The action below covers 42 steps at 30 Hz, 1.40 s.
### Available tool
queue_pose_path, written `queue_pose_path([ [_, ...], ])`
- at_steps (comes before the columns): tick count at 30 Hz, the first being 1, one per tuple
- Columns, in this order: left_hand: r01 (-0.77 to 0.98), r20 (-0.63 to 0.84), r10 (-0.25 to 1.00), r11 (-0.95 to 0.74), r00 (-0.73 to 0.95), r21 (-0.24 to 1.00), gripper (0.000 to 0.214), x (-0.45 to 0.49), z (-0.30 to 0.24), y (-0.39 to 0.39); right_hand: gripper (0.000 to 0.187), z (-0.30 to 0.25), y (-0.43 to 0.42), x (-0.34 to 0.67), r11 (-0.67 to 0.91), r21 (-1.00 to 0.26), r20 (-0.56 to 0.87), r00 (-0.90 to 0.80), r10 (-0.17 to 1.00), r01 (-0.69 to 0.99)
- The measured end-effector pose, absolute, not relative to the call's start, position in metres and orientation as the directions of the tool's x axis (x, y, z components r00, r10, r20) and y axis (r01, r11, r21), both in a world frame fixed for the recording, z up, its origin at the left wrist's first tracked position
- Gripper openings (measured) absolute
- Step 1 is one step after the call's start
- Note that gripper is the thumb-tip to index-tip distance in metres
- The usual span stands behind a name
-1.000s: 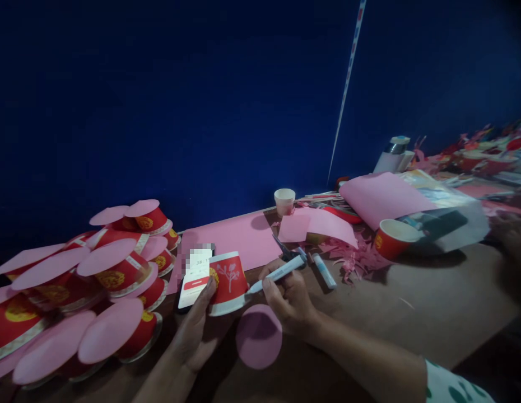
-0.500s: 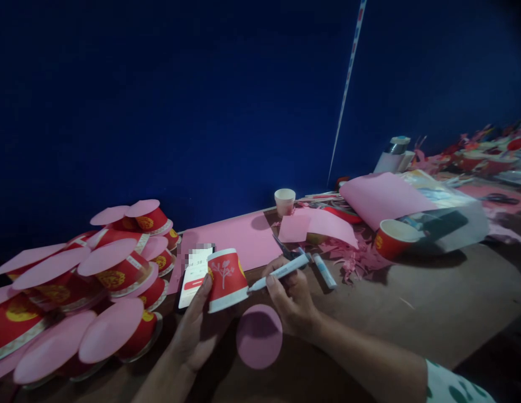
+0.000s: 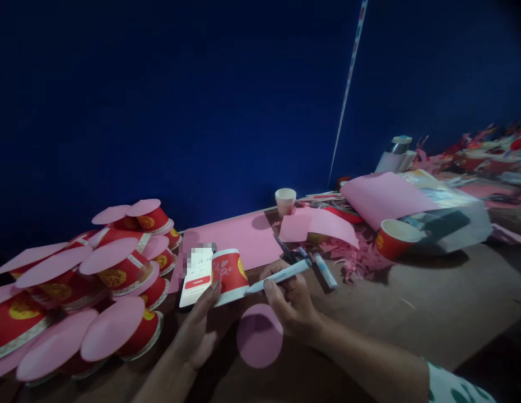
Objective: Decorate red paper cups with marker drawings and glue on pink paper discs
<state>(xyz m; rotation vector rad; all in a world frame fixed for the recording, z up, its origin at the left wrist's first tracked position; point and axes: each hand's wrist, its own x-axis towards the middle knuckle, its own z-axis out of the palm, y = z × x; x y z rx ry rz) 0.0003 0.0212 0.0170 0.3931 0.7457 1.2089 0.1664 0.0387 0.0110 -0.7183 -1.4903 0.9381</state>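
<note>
A red paper cup [image 3: 231, 271] with a pale tree print and a gold emblem is gripped in my left hand [image 3: 201, 330], its white rim facing down and toward me. My right hand [image 3: 294, 302] pinches a white pen-shaped tube [image 3: 281, 277], whose tip meets the cup's rim at its right side; whether it is a glue pen or a marker I cannot tell. Below the cup, a pink paper disc [image 3: 259, 337] lies flat on the brown table. Just behind the cup a phone [image 3: 196, 282] with a lit screen rests on pink paper.
Stacked at the left are several red cups topped with pink discs [image 3: 113, 330]. A white cap-like tube [image 3: 325, 271], scissors [image 3: 285, 249] and pink scraps [image 3: 357, 260] lie right of my hand. Another red cup [image 3: 397, 238], a small white cup [image 3: 285, 201] and pink sheets [image 3: 386, 196] stand farther back.
My left hand has turned the cup, bringing its gold emblem further into view on the right while the tree print shifts left. The tube's tip stays at the rim.
</note>
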Motion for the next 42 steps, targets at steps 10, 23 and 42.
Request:
queue_pose_path([
  [10,-0.692,-0.307,0.932,0.352,0.194,0.63,0.045,0.0006,0.0195,0.0201,0.007,0.0108,0.0384,0.1659,0.482,-0.868,0.495,-0.133,0.859,-0.118],
  [23,-0.718,-0.366,0.923,0.335,0.12,0.609,0.044,0.0018,0.0213,0.0204,0.006,0.0111,0.0397,0.1687,0.518,-0.856,0.508,-0.204,0.837,-0.004],
  [42,-0.725,-0.363,0.922,0.341,0.134,0.598,0.043,-0.0008,0.0192,0.0198,0.008,0.0117,0.0429,0.1693,0.514,-0.857,0.503,-0.168,0.848,0.028],
])
